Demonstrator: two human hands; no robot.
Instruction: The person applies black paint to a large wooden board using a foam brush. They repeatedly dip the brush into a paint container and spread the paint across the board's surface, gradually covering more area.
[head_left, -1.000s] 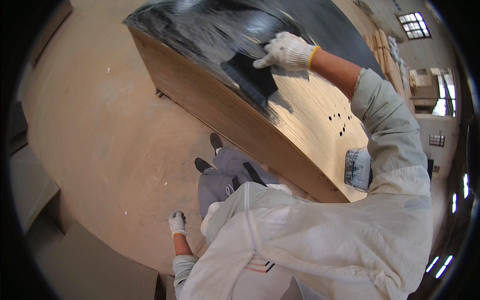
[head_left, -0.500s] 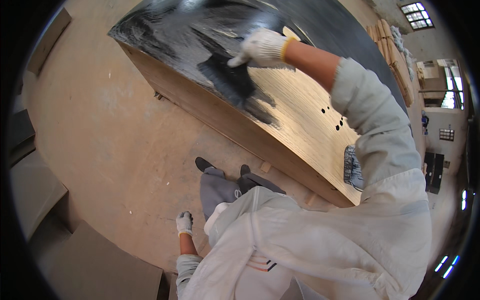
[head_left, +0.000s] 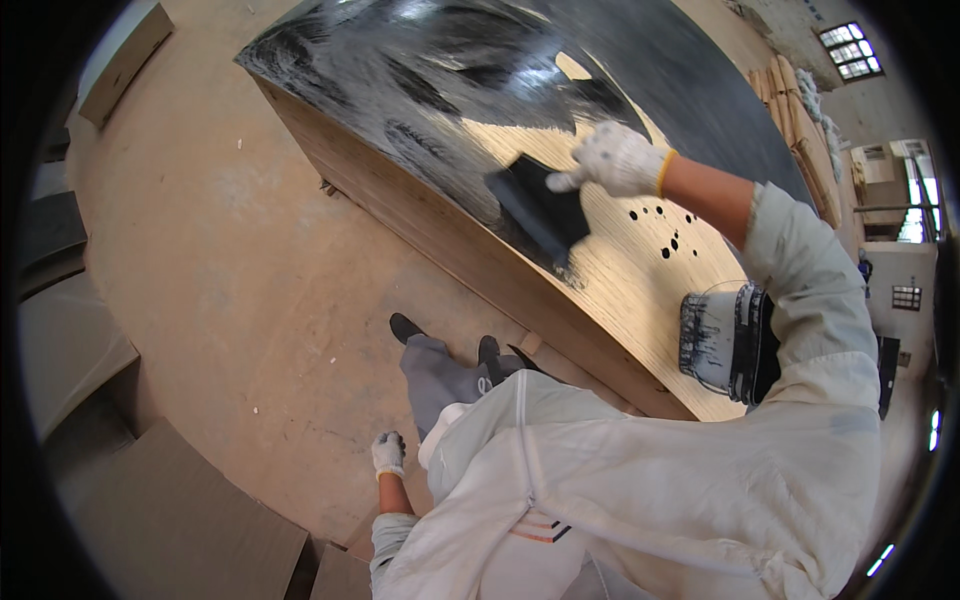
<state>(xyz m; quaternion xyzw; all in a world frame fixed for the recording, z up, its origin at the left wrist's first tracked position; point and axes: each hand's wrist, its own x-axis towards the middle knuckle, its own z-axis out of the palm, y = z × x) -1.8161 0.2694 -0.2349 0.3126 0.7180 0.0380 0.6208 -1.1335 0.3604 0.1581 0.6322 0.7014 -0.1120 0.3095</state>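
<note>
My right hand point(head_left: 615, 165), in a white knit glove with a yellow cuff, is closed on a wide flat brush point(head_left: 540, 210) covered in black paint. The brush lies against the pale wood top of a large panel stack point(head_left: 640, 290), at the border between black-coated and bare wood. Its handle is mostly hidden by the glove. Several black paint drops point(head_left: 672, 245) dot the grain to the right. A paint-streaked bucket point(head_left: 708, 335) with a wire handle stands on the panel beside my right forearm. Low at my side hangs my gloved left hand point(head_left: 389, 455), fingers curled, with nothing visible in them.
Brown-grey boards point(head_left: 190, 510) lie at the lower left, with more blocks along the left edge. Reddish-brown floor point(head_left: 240, 280) stretches between them and the stack. Bundled timber strips point(head_left: 795, 130) rest beyond the panel at the right.
My right hand has drawn the brush to the right and nearer, leaving black paint behind it. More of the bucket and several paint drops now show. My left hand has shifted slightly.
</note>
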